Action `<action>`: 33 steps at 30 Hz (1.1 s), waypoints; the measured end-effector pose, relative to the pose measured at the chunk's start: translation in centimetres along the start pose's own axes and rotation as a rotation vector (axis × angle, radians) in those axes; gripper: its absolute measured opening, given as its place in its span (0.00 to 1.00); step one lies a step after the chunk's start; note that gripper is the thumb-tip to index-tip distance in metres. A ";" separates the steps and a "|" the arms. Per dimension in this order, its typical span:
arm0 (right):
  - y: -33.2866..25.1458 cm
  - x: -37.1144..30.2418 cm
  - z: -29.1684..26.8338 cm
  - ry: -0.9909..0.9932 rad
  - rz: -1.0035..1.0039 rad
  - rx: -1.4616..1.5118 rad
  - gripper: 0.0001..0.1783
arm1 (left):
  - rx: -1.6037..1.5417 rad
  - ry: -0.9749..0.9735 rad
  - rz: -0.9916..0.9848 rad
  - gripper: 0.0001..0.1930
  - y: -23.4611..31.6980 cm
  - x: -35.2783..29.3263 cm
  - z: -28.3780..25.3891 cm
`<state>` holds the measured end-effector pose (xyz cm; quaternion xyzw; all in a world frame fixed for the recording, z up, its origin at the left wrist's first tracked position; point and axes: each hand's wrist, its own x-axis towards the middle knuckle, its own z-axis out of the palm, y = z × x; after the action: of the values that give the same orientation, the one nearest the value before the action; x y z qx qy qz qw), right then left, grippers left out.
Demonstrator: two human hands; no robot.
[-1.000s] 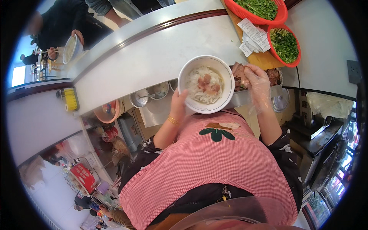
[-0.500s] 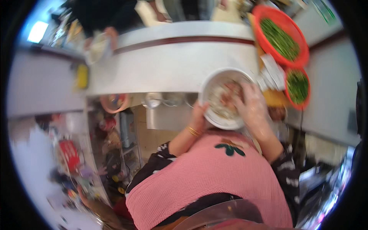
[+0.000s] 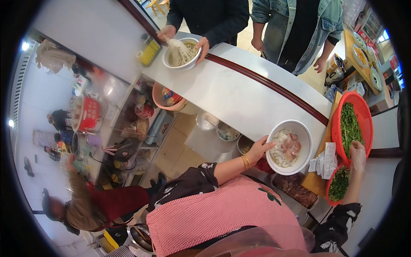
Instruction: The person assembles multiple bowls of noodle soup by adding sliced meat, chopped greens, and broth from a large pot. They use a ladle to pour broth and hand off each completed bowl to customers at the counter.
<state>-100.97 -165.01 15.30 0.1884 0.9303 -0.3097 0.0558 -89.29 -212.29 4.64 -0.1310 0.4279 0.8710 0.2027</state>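
Observation:
My left hand (image 3: pixel 259 150), with gold bangles at the wrist, grips the rim of a white bowl (image 3: pixel 307 147) from its left side. Flat white noodles (image 3: pixel 279 150) fill the bowl, topped by pink slices of meat (image 3: pixel 292 147). Off to the right, my right hand (image 3: pixel 358 155) wears a clear plastic glove. Its fingers are drawn together on chopped greens (image 3: pixel 352 124) at the near side of a large red basket (image 3: pixel 367 112). A smaller red basket of greens (image 3: pixel 339 183) lies just below that wrist.
Receipts (image 3: pixel 327 160) lie between bowl and baskets. Below the white counter (image 3: pixel 231 92) is a tray of dark meat (image 3: pixel 295 190). Across it, a person lifts noodles from another bowl (image 3: pixel 182 66); a second person (image 3: pixel 295 38) stands beside them. A co-worker (image 3: pixel 98 205) is at lower left.
My right hand has left the bowl and moved right to the large basket of greens. My left hand still holds the bowl. The view has turned, and the baskets appear lower.

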 end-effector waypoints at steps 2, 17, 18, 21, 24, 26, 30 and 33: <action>2.4 2.7 0.5 -0.192 0.101 0.083 0.28 | -0.068 -0.020 0.003 0.27 -0.6 1.6 0.3; -3.2 4.0 -1.3 -0.068 -0.391 -0.135 0.26 | -0.148 -0.013 -0.073 0.26 0.5 4.3 2.1; -3.4 3.5 -1.7 -0.129 -0.202 -0.085 0.24 | -0.095 0.028 -0.099 0.26 1.0 4.0 2.4; -4.6 3.0 -2.5 -0.134 0.042 0.127 0.21 | -0.088 -0.002 -0.067 0.29 2.3 3.7 3.7; -5.2 2.6 -3.5 -0.129 0.102 0.299 0.18 | -0.075 -0.018 -0.069 0.31 3.0 3.4 4.4; -5.4 2.5 -4.6 -0.207 0.117 0.198 0.15 | -0.059 -0.015 -0.086 0.32 3.1 3.2 4.5; -6.8 2.9 -5.0 -0.023 -0.063 -0.547 0.25 | -0.034 -0.018 -0.100 0.33 3.1 3.1 4.5; -9.2 3.3 -2.7 -0.032 -0.182 -0.491 0.40 | -0.028 -0.033 -0.100 0.33 3.6 2.9 5.1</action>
<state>-107.53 -169.09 21.87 0.0796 0.9897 -0.0812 0.0867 -93.82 -209.51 9.03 -0.1406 0.4052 0.8678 0.2510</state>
